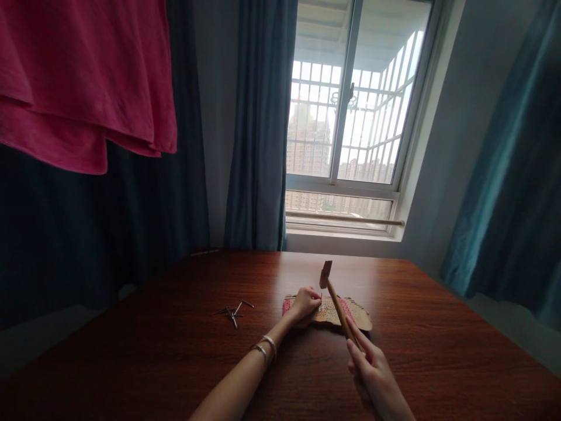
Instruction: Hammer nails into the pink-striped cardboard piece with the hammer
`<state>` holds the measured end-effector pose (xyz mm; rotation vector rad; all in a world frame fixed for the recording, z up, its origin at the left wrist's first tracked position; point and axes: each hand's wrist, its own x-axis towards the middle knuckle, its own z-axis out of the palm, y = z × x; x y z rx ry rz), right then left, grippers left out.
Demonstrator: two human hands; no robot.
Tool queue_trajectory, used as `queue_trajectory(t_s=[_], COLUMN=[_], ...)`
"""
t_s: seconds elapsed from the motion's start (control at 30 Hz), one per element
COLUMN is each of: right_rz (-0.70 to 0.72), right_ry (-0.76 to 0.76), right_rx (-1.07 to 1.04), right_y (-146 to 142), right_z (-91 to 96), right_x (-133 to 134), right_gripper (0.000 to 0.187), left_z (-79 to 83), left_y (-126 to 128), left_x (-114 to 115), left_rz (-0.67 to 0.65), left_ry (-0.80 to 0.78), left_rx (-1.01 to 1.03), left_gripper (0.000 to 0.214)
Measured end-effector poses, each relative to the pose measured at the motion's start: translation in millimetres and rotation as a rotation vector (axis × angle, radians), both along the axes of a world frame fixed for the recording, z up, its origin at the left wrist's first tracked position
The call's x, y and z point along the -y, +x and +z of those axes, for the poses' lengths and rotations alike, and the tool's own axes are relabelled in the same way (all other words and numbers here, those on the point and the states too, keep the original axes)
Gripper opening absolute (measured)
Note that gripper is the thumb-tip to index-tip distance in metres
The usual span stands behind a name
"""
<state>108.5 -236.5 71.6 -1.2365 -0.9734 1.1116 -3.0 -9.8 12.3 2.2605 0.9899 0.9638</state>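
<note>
My right hand [370,365] is closed round the wooden handle of a small hammer [333,295], whose head is raised a little above a flat, patterned wooden piece [357,310] lying on the table [175,339]. My left hand [304,303] rests on the left end of that piece, its fingers pinched together around something thin, seemingly a nail, just below the hammer head. Two bangles [265,346] sit on my left wrist.
Several loose nails [234,310] lie on the dark wooden table to the left of the piece. Behind the table are blue curtains [258,134] and a barred window [350,117]. A pink cloth [83,76] hangs at the upper left.
</note>
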Motion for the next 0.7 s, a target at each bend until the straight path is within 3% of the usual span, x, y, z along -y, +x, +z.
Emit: queue_trajectory(t_s=[0.57,0.7], right_rz=[-0.015,-0.027], right_ry=[-0.030,0.035], right_rx=[0.022,0.010], right_y=[-2.0,-3.5], right_z=[9.9,12.7], right_x=[-0.5,-0.8], right_gripper=[0.079,0.079], left_z=[-0.1,-3.0], left_y=[-0.1,0.2], left_x=[-0.6,-2.8], left_rz=[0.001,-0.004], left_ry=[-0.023,0.003], left_rx=[0.003,-0.010], left_gripper=[0.021,0.022])
